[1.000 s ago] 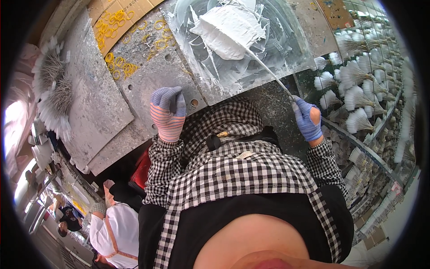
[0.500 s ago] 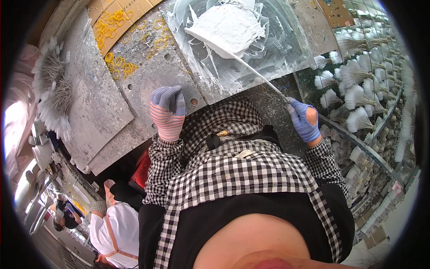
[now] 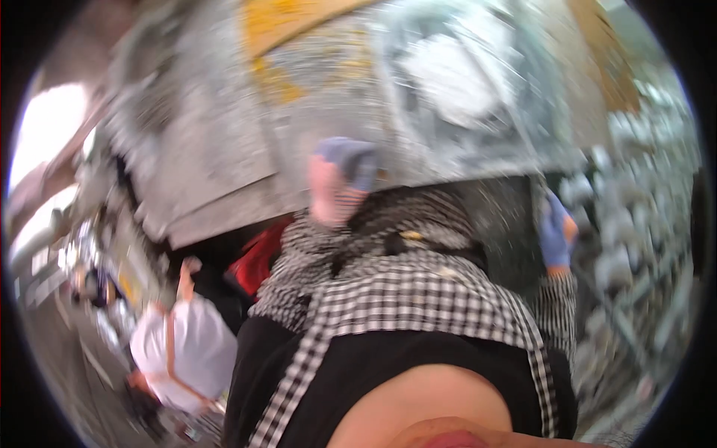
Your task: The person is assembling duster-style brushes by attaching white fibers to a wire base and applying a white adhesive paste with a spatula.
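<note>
Long thin rod (image 3: pixel 518 123), slanting from the white paste (image 3: pixel 452 81) on the smeared sheet (image 3: pixel 426 158) to the right hand (image 3: pixel 554 230), fingers wrapped round its near end! Left hand (image 3: pixel 341 181) by the bench (image 3: pixel 224 138), fingers curled (blurred; can't tell whether holding anything).

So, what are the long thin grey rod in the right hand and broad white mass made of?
Long thin grey rod: possibly metal, being slim and straight; blur hides its finish. Broad white mass: probably thick paste, matte-looking, with white smears around it.
</note>
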Motion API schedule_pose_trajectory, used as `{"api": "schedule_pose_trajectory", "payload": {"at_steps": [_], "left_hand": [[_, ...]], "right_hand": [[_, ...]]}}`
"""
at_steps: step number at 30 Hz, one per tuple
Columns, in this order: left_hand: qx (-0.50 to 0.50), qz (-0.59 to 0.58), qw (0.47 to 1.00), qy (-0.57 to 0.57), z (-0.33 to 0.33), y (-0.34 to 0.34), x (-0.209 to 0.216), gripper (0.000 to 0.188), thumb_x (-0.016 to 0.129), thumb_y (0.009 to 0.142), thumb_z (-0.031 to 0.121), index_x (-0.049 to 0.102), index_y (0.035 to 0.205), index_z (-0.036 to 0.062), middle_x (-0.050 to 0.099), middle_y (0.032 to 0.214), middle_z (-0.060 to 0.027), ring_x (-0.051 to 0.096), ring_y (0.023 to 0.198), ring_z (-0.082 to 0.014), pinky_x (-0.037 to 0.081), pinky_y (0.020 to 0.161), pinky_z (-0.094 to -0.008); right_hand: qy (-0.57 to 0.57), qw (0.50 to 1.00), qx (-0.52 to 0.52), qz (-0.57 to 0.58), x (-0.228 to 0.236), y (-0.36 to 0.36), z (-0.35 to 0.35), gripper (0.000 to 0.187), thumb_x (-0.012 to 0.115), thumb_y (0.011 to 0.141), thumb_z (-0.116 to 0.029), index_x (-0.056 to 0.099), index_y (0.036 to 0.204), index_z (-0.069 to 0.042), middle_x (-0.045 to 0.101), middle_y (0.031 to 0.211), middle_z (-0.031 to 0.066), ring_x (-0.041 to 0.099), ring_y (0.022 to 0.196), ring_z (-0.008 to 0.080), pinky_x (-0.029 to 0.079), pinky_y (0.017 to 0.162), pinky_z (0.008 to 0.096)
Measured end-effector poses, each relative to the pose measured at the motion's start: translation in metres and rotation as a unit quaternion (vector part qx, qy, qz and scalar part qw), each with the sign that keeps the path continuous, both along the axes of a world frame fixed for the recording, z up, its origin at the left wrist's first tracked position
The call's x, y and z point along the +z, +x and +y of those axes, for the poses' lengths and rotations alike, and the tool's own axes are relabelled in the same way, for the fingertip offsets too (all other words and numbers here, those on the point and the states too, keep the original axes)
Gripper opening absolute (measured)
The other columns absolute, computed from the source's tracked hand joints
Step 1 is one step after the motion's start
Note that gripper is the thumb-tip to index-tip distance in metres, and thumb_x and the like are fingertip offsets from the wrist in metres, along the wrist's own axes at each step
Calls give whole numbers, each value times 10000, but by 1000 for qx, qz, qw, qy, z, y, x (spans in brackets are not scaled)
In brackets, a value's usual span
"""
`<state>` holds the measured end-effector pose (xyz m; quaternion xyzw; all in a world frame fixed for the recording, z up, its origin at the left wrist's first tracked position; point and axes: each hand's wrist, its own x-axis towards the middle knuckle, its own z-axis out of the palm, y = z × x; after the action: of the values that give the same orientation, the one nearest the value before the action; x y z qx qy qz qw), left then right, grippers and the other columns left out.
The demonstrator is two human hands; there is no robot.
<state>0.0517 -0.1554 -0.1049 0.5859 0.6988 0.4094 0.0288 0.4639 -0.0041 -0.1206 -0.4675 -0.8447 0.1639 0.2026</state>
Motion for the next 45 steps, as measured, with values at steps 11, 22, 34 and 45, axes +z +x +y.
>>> {"api": "schedule_pose_trajectory", "payload": {"at_steps": [11, 22, 34, 45], "left_hand": [[166, 199, 950, -175, -76, -186, 27, 413, 714, 837, 234, 624, 1217, 100, 659, 1117, -162, 620, 1065, -369, 522, 922, -467], [381, 375, 724, -437, -115, -482, 27, 847, 840, 720, 307, 462, 1460, 143, 532, 1438, -114, 492, 1347, -308, 385, 1144, -457], [378, 361, 772, -361, -157, -374, -13, 585, 727, 793, 296, 570, 1332, 130, 609, 1320, -116, 573, 1249, -290, 487, 994, -477], [343, 349, 755, -437, -146, -326, 11, 394, 576, 922, 218, 620, 1273, 44, 692, 1215, -138, 643, 1143, -273, 522, 879, -434]], "right_hand": [[-64, 996, -50, -38, -17, 3, 16, 554, 705, 939, -216, 519, 1450, -110, 735, 989, 154, 689, 813, 260, 531, 767, 382], [-54, 998, 12, 19, 55, -108, 8, 417, 674, 931, -100, 586, 1328, -12, 664, 1108, 142, 651, 1013, 252, 510, 906, 370], [66, 775, 613, 138, 103, -547, -55, 194, 679, 915, -218, 635, 1054, -91, 619, 883, 101, 613, 854, 301, 503, 813, 409], [66, 800, 595, -39, 53, -781, -140, 440, 683, 875, -481, 713, 1248, -250, 619, 1275, 144, 609, 1173, 338, 497, 1011, 443]]}}
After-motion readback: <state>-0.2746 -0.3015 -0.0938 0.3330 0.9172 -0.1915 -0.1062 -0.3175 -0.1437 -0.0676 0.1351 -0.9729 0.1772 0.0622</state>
